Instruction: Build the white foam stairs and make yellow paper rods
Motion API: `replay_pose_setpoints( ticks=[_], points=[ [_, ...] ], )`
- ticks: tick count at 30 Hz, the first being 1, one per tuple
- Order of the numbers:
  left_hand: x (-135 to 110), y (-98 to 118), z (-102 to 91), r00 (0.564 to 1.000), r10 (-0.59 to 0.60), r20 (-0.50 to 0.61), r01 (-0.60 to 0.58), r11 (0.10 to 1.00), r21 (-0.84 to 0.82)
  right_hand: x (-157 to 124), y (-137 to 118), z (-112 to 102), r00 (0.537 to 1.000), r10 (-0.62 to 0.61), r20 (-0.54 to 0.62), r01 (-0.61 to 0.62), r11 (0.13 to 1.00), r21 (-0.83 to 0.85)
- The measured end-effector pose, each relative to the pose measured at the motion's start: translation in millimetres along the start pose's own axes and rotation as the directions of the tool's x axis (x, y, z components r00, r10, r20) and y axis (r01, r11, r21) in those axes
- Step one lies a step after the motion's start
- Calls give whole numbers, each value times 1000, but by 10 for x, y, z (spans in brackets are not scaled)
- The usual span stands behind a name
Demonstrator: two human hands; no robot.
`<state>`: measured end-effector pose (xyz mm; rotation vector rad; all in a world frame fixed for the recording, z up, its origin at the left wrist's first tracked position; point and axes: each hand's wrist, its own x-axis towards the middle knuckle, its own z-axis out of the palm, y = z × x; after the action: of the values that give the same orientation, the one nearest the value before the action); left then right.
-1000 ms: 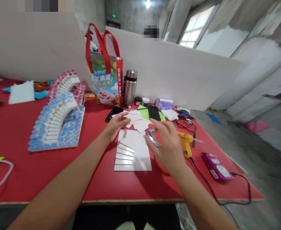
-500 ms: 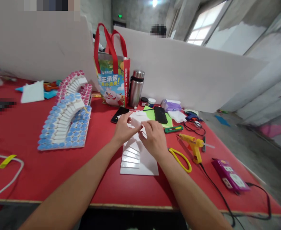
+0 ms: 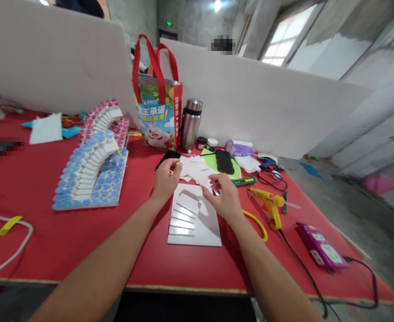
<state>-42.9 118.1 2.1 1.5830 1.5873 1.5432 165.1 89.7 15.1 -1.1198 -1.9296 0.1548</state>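
Note:
Above the far end of a white board point(image 3: 207, 228), my left hand point(image 3: 166, 179) is closed in a pinch beside white card pieces point(image 3: 193, 169). What its fingertips hold, if anything, blends into the white behind. My right hand point(image 3: 225, 197) is apart from it on the right, thumb and fingers closed around a small white card piece, partly hidden by the fingers. On the board, several white strips point(image 3: 182, 230) stand in a fanned row, like steps, along the left side. A shiny curved line point(image 3: 190, 194), perhaps glue, shows beyond them.
To the right lie a yellow glue gun point(image 3: 269, 201), a yellow-handled tool point(image 3: 259, 223), a green cutter point(image 3: 244, 181) and a purple power box point(image 3: 321, 246) with cables. Blue-and-white stair models point(image 3: 89, 174) stand left. A bag point(image 3: 156, 112) and steel flask point(image 3: 190, 125) stand behind.
My hands were together over the board with a white piece between them. They have moved apart, the left going left and the right going slightly right and down, uncovering the board's upper part.

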Motion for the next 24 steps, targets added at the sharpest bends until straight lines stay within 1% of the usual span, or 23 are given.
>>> replay_pose_setpoints(
  ticks=[4,8,10,12,14,16,17,19,24],
  points=[
    [47,-44,-56,987,-107,116,97,991,92,8,-2,7,998,36,46,-38,998,42],
    [77,-27,-173,952,-205,228,180,975,128,-67,-76,-64,993,76,94,-80,996,40],
    [76,-14,-251,908,-276,315,244,960,136,-150,-116,-136,987,81,137,-90,994,62],
    [52,2,-336,844,-338,416,305,941,147,-240,-148,-202,982,67,179,-82,994,78],
    [8,27,-417,787,-370,493,341,928,152,-310,-169,-236,978,46,202,-60,996,68],
    [-49,58,-481,752,-374,543,359,923,138,-350,-182,-227,979,21,205,-29,999,35],
    [-78,73,-502,743,-368,559,365,923,122,-361,-187,-211,979,12,201,-15,1000,17],
    [-129,96,-519,739,-356,572,380,921,81,-371,-197,-169,982,-1,191,2,1000,-6],
    [-204,89,-442,757,-342,557,434,900,-38,-376,-219,-141,983,-3,185,2,1000,3]
  ],
)
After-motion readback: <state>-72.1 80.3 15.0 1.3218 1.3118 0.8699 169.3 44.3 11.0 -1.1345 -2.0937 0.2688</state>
